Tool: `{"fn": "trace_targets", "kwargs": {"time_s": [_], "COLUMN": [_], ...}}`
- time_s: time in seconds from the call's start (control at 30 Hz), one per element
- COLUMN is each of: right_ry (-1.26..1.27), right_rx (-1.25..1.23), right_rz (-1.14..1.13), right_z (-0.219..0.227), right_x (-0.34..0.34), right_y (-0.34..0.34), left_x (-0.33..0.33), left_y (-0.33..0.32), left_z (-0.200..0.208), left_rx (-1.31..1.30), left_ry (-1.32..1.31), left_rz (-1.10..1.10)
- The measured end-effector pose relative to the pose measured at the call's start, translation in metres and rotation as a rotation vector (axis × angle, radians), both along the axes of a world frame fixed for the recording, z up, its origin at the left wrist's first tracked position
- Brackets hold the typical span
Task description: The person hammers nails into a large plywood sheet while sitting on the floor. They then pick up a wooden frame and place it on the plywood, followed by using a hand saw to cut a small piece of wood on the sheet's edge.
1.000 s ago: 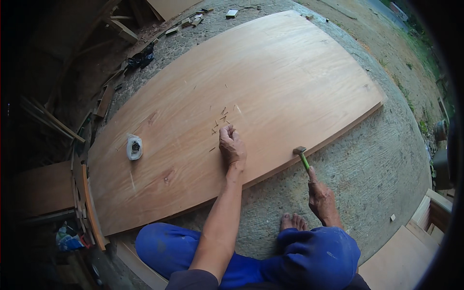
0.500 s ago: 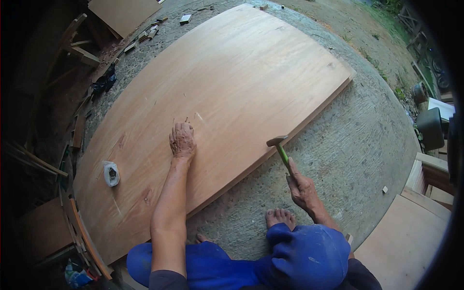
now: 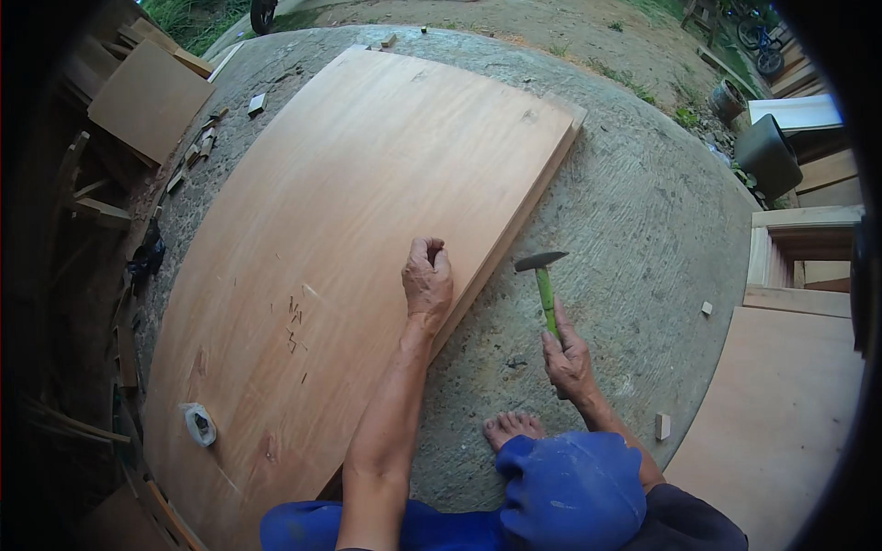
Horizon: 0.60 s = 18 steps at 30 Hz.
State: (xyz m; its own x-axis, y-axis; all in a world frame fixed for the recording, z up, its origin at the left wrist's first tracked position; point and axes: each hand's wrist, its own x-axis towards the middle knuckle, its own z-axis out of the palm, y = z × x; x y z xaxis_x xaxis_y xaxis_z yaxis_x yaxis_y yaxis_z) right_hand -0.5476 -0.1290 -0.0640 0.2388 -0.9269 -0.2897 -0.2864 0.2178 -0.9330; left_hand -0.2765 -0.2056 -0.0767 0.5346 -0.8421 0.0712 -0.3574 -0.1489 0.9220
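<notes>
A large wooden panel [image 3: 386, 156] lies flat before me. My left hand [image 3: 428, 285] is over it close to its right edge, the thumb and fingers curled together; what they pinch, if anything, is too small to tell. In my right hand [image 3: 570, 361] is a hammer [image 3: 548, 298] with a green handle and a dark metal head, held upright off the panel's right side. Several small nails [image 3: 294, 317] lie scattered on the panel, left of my left hand. Nearer its left edge sits an opened white plastic bag [image 3: 198, 425] with dark contents.
Rough concrete [image 3: 643, 211] surrounds the panel, and my bare foot [image 3: 513, 428] rests on it. Another board [image 3: 767, 404] and a wooden frame [image 3: 799, 220] lie at right. Small wood blocks [image 3: 662, 426] dot the ground. Scrap wood [image 3: 197, 147] lines the left.
My left hand has moved right, from the nails to near the panel's right edge, uncovering the nails. The hammer stays in my right hand, its head turned. The view has shifted.
</notes>
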Motion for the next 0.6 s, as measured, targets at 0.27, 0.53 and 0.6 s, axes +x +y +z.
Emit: {"fn": "trace_targets", "kwargs": {"time_s": [0.27,0.53,0.6], "right_ry": [0.097,0.406,0.464], "right_rx": [-0.079,-0.385,-0.516], "right_rz": [0.027,0.161,0.200], "right_z": [0.010,0.047,0.041], "right_x": [-0.004,0.001,0.002], "right_y": [-0.020,-0.093,-0.113], "left_x": [-0.057,-0.075,-0.077], "left_y": [-0.084,-0.110,-0.110], "left_z": [-0.012,-0.014,-0.015], "left_rx": [-0.052,-0.089,-0.091], "left_ry": [0.009,-0.338,-0.308], "left_rz": [-0.055,-0.091,-0.094]}}
